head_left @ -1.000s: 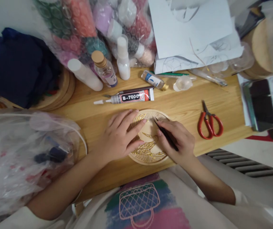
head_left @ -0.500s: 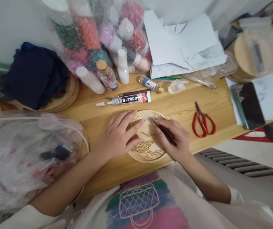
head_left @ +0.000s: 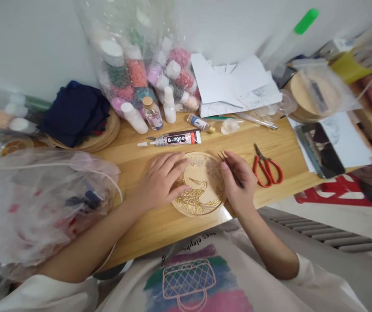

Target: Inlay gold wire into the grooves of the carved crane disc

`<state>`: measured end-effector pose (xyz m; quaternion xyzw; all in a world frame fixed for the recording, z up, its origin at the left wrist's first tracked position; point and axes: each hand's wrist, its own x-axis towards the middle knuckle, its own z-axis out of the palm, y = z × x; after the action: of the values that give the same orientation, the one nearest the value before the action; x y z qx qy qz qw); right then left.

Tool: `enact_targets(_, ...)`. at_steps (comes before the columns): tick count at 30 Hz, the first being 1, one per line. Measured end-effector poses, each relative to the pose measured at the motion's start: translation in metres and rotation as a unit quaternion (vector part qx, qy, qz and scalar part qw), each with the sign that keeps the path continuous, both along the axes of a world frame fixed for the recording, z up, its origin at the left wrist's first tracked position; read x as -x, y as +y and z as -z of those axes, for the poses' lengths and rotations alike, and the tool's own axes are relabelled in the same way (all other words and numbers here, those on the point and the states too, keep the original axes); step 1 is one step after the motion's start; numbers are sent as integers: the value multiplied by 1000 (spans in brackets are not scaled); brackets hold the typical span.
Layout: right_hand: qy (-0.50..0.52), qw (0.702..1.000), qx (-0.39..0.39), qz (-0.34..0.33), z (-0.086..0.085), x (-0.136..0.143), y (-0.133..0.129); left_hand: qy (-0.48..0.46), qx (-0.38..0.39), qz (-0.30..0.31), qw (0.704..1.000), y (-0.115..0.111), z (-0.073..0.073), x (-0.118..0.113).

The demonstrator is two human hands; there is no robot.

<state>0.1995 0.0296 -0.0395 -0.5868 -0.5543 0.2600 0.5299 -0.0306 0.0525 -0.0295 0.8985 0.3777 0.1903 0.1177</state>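
A right hand pinches black tweezers beside a round wooden plaque bearing a golden crane, flat on a wooden desk.
Thumb and fingers close on the tweezers, their prongs slightly parted at the plaque's upper right edge. The left hand, loosely spread, rests across the plaque's left rim; a B-7000 tube lies beyond the plaque, red-handled scissors to its right.

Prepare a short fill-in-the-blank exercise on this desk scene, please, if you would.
1. The right hand holds dark ____.
2. The left hand rests on a round wooden plaque bearing a ____-coloured bird design.
3. The glue tube is printed "B-____".
4. The scissors are ____-handled.
Missing words: tweezers; gold; 7000; red.
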Motion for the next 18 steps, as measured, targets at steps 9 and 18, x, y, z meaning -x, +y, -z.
enact_targets(9,26,1000,15,3,9,-3,5,23,28,-12,999,-1,3,0)
enact_targets(18,66,997,24,10,11,-1,9,39,34,-19,998,0,0,-2)
